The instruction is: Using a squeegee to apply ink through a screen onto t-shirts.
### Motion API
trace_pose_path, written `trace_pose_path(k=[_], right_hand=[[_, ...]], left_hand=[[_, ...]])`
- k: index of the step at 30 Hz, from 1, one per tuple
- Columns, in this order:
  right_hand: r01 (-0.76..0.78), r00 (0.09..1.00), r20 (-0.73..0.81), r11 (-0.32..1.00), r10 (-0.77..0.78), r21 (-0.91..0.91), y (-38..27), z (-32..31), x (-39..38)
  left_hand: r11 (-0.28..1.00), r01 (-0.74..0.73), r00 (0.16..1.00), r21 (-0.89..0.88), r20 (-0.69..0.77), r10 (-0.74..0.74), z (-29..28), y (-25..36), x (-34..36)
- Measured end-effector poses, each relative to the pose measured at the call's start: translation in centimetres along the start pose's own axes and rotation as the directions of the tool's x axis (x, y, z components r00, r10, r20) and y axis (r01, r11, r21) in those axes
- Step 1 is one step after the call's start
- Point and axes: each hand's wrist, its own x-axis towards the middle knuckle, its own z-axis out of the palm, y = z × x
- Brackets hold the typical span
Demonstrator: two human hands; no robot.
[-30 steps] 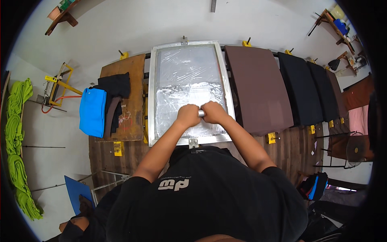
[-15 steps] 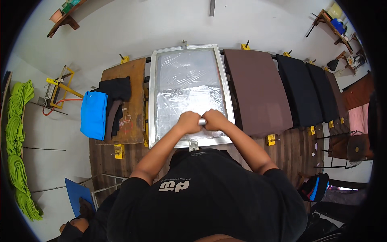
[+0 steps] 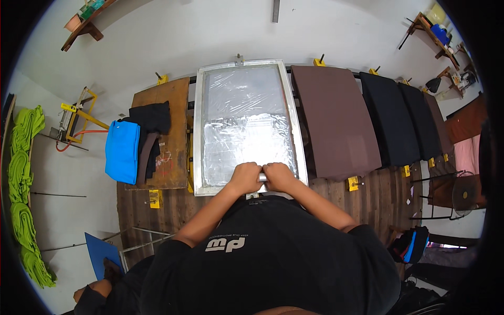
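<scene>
A silk-screen frame with pale metal rails lies in front of me, its mesh covered with shiny, wrinkled clear film. My left hand and my right hand are closed side by side on a squeegee near the frame's near rail. Only a short piece of its silver handle shows between my fists. The rest, including the blade, is hidden. Strong glare whitens the film just beyond my hands.
Left of the frame, folded blue cloth and black cloth lie on a wooden board. A brown cloth-covered board and black ones stand to the right. Green cloth bundles hang far left. Someone's arm shows lower left.
Both hands have drawn the squeegee toward my body, from farther up the mesh to close by the near rail. The frame and boards keep their places.
</scene>
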Motion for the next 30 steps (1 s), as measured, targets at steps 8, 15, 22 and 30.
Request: trace_pose_path(k=[8, 15, 22, 30], right_hand=[[-0.068, 0.996, 0.046, 0.993, 0.073, -0.1, 2.8, -5.5, 7.2], [0.006, 1.0, -0.011, 0.99, -0.007, -0.141, 3.4, -2.5, 7.0], [0.02, 0.984, 0.177, 0.998, -0.01, -0.056, -0.5, -1.4, 0.9], [-0.085, 0.99, 0.104, 0.993, 0.094, -0.084, 2.4, -5.4, 7.0]], left_hand=[[0.978, 0.194, 0.981, 0.076, -0.006, -0.194, -3.6, -2.0, 6.9], [0.976, 0.198, 0.972, 0.094, -0.149, -0.183, -0.1, -2.5, 6.1], [0.981, 0.19, 0.981, 0.044, 0.017, -0.191, 1.2, 0.5, -0.1], [0.98, 0.195, 0.976, 0.027, -0.101, -0.191, -2.4, -1.7, 5.6]])
